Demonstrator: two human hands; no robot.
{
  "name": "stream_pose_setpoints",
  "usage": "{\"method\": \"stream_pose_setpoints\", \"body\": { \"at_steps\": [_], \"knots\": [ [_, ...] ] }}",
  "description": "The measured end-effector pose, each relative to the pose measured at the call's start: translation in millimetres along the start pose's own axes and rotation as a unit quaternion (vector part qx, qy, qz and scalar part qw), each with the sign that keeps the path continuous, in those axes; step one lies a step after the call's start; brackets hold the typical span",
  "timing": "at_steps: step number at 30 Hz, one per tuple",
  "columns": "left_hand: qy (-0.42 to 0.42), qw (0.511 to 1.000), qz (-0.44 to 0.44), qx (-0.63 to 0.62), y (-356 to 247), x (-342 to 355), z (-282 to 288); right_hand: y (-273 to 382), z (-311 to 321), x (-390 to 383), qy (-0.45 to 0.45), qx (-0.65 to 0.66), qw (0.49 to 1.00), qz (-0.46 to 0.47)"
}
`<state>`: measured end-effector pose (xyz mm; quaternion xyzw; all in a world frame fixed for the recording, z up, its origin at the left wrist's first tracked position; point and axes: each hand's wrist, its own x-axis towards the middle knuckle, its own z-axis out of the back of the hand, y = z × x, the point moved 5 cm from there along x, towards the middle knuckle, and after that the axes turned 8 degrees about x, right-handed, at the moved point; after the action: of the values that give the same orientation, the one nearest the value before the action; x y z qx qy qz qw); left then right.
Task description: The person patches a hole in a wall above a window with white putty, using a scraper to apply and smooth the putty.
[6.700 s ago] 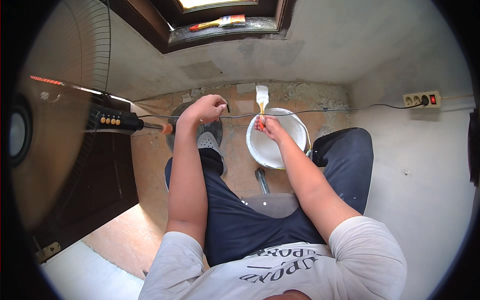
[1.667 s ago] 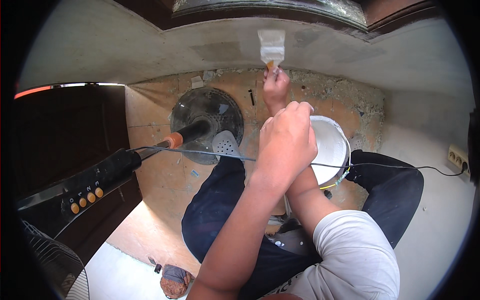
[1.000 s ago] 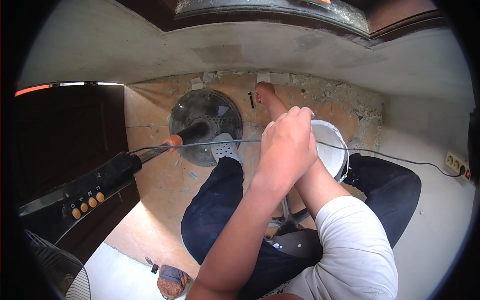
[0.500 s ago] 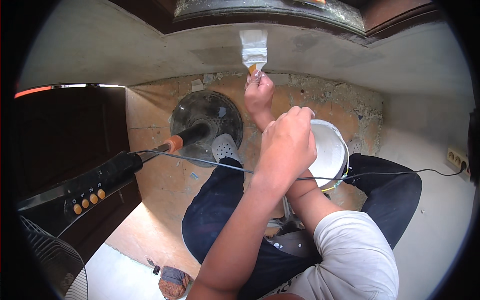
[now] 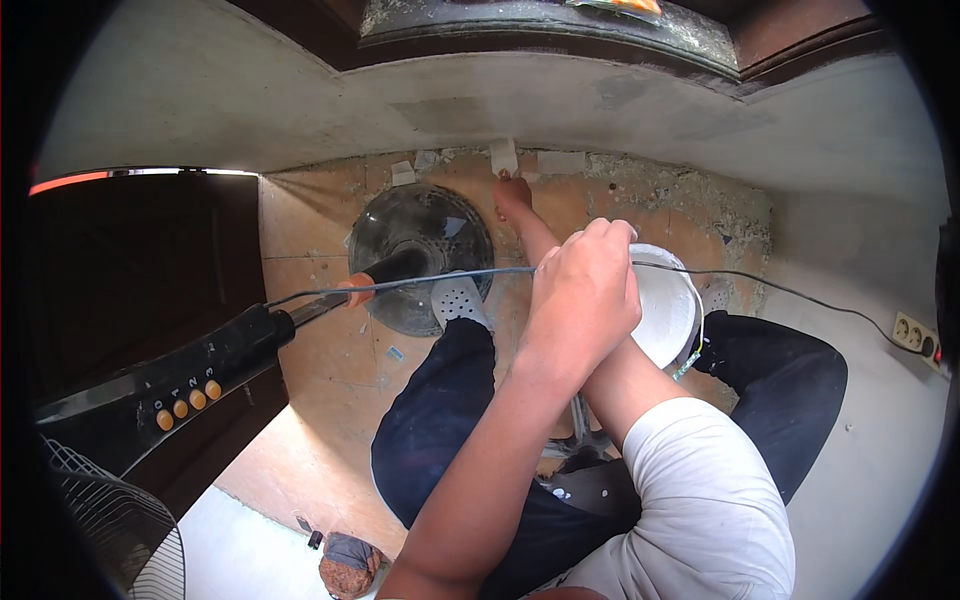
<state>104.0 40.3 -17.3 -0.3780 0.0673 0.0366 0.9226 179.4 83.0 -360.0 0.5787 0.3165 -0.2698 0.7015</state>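
Observation:
My right hand (image 5: 513,197) reaches far forward under my crossed left arm. It is closed on the handle of a paintbrush (image 5: 504,157), whose pale head is at the bottom of the grey wall (image 5: 450,115), by the floor. My left hand (image 5: 588,285) is closed at the left rim of a white paint bucket (image 5: 662,318); its curled fingertips are mostly hidden. A thin black cord (image 5: 440,275) stretches across the scene and passes behind my left hand.
A standing fan's black round base (image 5: 420,235) is left of the brush, its pole with orange buttons (image 5: 197,399) leaning in from the left. The cord ends at a wall socket (image 5: 915,334). My knees flank the bucket. A dark wooden sill (image 5: 540,45) tops the wall.
My right hand has brought the brush down the wall from higher up to near the floor. The cord has shifted forward, from wrist level to hand level. My left hand has stayed at the bucket.

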Motion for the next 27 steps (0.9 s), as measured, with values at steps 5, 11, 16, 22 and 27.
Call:
{"method": "stream_pose_setpoints", "body": {
  "at_steps": [5, 11, 16, 22, 27],
  "knots": [
    [0.003, 1.0, 0.0, -0.007, -1, 3, 1, 44, 13, -16, -0.023, 0.078, 0.995, 0.056],
    [-0.001, 1.0, -0.007, 0.001, -2, 2, -3, 94, 28, -87, -0.014, 0.069, 0.98, 0.186],
    [0.002, 1.0, -0.023, 0.001, -3, -1, -4, 122, 40, -153, -0.039, 0.085, 0.926, 0.365],
    [0.0, 1.0, -0.016, -0.008, -2, -1, -1, 126, 37, -133, -0.084, 0.02, 0.902, 0.423],
    [0.003, 1.0, -0.004, -0.004, -2, 0, -2, 78, 25, -55, -0.159, -0.1, 0.922, 0.34]
  ]
}}
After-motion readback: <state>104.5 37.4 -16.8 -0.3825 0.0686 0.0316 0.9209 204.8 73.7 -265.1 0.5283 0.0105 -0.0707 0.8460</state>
